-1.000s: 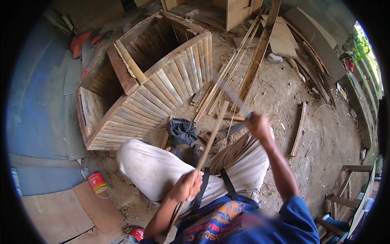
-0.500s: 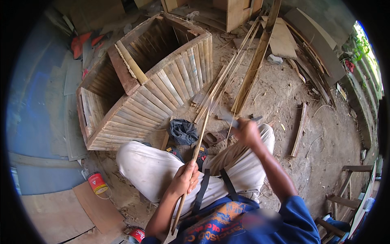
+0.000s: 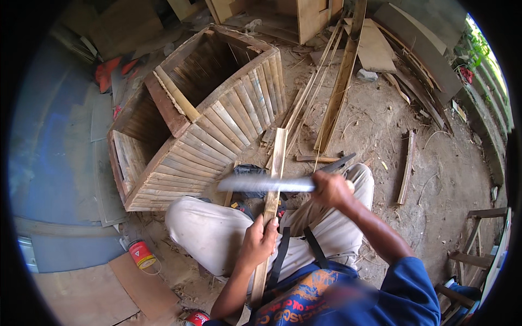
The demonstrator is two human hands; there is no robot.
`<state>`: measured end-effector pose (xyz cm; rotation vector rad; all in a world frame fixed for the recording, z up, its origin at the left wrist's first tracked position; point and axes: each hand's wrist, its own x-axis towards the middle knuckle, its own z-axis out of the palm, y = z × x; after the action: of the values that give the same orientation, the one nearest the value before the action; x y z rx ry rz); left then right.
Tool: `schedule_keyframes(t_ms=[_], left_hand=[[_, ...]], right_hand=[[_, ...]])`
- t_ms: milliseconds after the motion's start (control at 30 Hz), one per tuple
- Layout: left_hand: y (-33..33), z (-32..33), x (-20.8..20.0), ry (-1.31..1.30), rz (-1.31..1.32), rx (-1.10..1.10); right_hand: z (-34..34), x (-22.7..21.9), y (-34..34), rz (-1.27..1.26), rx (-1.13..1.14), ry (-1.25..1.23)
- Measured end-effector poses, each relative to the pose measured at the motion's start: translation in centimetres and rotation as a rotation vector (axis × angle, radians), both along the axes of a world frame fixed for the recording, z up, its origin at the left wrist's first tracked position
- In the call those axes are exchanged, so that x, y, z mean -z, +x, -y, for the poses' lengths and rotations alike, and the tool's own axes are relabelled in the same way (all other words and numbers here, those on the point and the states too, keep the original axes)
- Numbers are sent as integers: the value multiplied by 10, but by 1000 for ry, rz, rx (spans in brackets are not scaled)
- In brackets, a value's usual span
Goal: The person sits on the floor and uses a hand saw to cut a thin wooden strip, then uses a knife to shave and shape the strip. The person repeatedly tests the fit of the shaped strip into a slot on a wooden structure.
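My left hand point(image 3: 260, 243) is closed round a split bamboo strip point(image 3: 279, 148), which slopes up and away from my lap between my bent knees. Its pale, broad side faces up. In my right hand point(image 3: 333, 190) is a machete point(image 3: 266, 183), its blade smeared by motion. The blade lies crosswise over the strip, above my left hand, pointing left; whether it touches the bamboo I cannot tell. Just beyond my right hand a hammer-like tool point(image 3: 316, 159) with a wooden handle and dark metal end rests on the ground.
A large bamboo-slatted frame point(image 3: 223, 122) with open compartments stands at the far left. Long bamboo pieces point(image 3: 338, 92) lie ahead, and a black plastic bag point(image 3: 249, 170) is near my feet. A red can point(image 3: 141, 254) stands at left; a short strip point(image 3: 406, 168) lies right.
The machete has swung left and now crosses the bamboo strip. The strip has turned from its narrow edge to its broad side. The view has shifted slightly.
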<state>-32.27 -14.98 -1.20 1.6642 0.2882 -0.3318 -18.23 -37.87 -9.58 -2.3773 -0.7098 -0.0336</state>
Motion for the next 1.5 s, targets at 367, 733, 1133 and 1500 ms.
schedule_keyframes(t_ms=[367, 733, 1133, 1500], left_hand=[[16, -36, -5, -448, 7, -305], [75, -47, -17, -705, 9, -282], [88, -59, -14, -571, 574, -475], [82, -67, -14, -854, 639, -587]], right_hand=[[83, 18, 63, -409, 580, 37], [-25, 134, 51, -564, 580, 76], [-48, 63, 10, -779, 384, 786], [-73, -36, -61, -783, 30, 969]])
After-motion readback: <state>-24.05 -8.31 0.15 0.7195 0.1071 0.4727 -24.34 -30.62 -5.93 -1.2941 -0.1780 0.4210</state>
